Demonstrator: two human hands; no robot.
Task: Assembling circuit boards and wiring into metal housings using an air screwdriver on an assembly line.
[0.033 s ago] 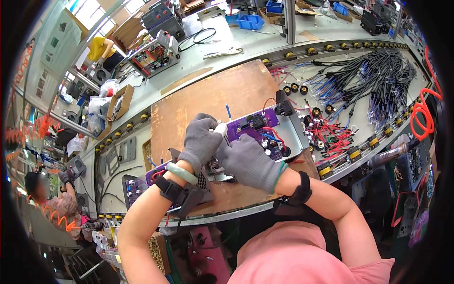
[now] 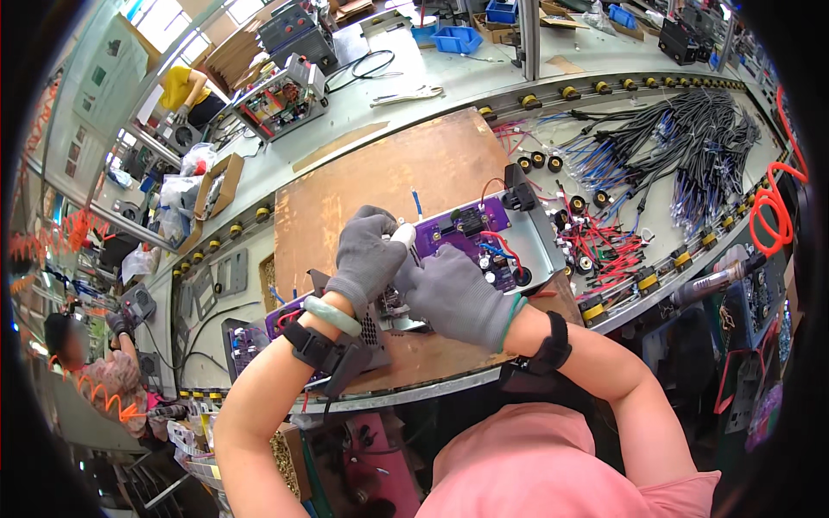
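A metal chassis (image 2: 542,245) with a purple circuit board (image 2: 492,210) and red and blue wires lies tilted on a brown board (image 2: 345,197). At its left end, my grey-gloved left hand (image 2: 370,252) is closed, with a white fingertip against the purple board's edge. My right hand (image 2: 458,298), also gloved, is closed beside it, with bent fingers meeting the left hand's. What they pinch is hidden between them. Under my left wrist sits another unit with a perforated metal panel (image 2: 371,338) and a second purple circuit board (image 2: 250,344).
Right of the brown board lie red wires (image 2: 609,259), black round knobs (image 2: 537,161) and a big bundle of black cables (image 2: 691,129). A coiled red air hose (image 2: 767,220) hangs at the far right. An opened machine (image 2: 281,99) stands on the back bench. Two other people work at the left.
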